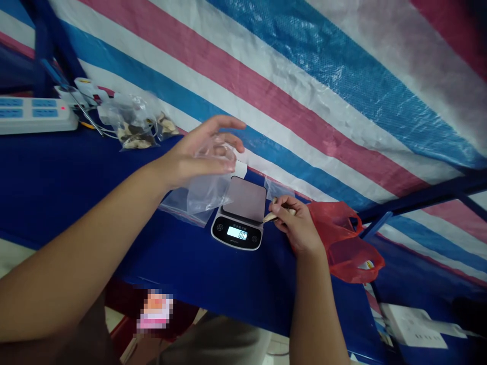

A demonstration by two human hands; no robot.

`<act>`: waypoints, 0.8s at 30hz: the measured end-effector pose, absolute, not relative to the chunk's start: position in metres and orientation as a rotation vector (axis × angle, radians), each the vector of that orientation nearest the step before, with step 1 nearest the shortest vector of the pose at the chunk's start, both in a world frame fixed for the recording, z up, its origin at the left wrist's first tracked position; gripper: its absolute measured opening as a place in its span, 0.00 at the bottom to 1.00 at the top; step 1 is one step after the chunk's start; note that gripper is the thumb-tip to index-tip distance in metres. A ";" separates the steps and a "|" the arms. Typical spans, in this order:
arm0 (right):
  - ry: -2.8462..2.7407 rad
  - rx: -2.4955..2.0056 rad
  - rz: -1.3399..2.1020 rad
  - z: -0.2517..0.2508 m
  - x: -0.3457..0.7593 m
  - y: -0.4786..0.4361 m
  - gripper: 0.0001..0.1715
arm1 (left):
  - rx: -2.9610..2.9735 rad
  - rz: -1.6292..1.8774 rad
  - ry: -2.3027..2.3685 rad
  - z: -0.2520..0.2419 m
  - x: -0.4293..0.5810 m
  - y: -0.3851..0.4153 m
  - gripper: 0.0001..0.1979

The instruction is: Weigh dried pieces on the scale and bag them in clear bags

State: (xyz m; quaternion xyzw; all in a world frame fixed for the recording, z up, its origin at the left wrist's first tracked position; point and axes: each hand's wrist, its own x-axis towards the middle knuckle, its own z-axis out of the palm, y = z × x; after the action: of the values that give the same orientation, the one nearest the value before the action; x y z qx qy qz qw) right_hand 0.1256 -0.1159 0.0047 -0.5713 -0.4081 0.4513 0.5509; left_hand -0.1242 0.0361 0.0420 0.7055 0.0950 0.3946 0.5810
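Note:
A small digital scale (238, 230) with a bare grey plate stands on the blue table, its lit display reading about 0.0. To its upper left is my left hand (209, 152), fingers curved and apart, with a clear plastic bag (209, 192) hanging at its fingers and palm. Just right of the plate, my right hand (291, 218) pinches several pale, dried-looking slices (271, 217). Another clear bag (278, 188) lies behind the scale, partly hidden by my right hand.
Filled clear bags (135, 134) lie at the back left, near a white power strip (38, 115) and cables. A red plastic bag (338, 238) sits right of my right hand. Striped sheeting (266, 86) rises behind the blue table (171, 253). A white strip (414, 324) is at lower right.

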 end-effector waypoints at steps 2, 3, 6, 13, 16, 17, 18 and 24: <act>-0.927 -1.297 0.935 0.009 0.121 -0.117 0.22 | 1.842 0.791 0.208 0.050 -0.117 0.025 0.38; -0.912 -1.257 0.854 0.012 0.117 -0.119 0.21 | 1.953 0.731 0.219 0.052 -0.113 0.016 0.38; -0.960 -1.164 0.665 0.025 0.103 -0.133 0.19 | 2.160 0.669 0.298 0.050 -0.102 -0.020 0.38; -1.299 -1.225 0.613 0.034 0.076 -0.152 0.09 | 1.986 0.699 0.333 0.022 -0.098 -0.066 0.45; -1.280 -1.202 0.602 0.031 0.077 -0.149 0.10 | 1.887 0.748 0.324 0.016 -0.097 -0.069 0.45; -1.275 -1.199 0.597 0.031 0.078 -0.148 0.10 | 1.853 0.761 0.313 0.015 -0.097 -0.070 0.45; -1.275 -1.198 0.596 0.031 0.079 -0.149 0.10 | 1.820 0.768 0.306 0.014 -0.096 -0.071 0.45; -1.474 -1.287 0.556 0.035 0.082 -0.157 0.10 | 1.768 0.728 0.262 0.007 -0.096 -0.072 0.46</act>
State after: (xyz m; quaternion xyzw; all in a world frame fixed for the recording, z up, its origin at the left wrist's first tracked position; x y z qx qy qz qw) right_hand 0.0817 -0.1574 0.0353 -0.5382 -0.6164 0.2325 0.5257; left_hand -0.0956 -0.0720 0.0073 0.7531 0.1114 0.3102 0.5694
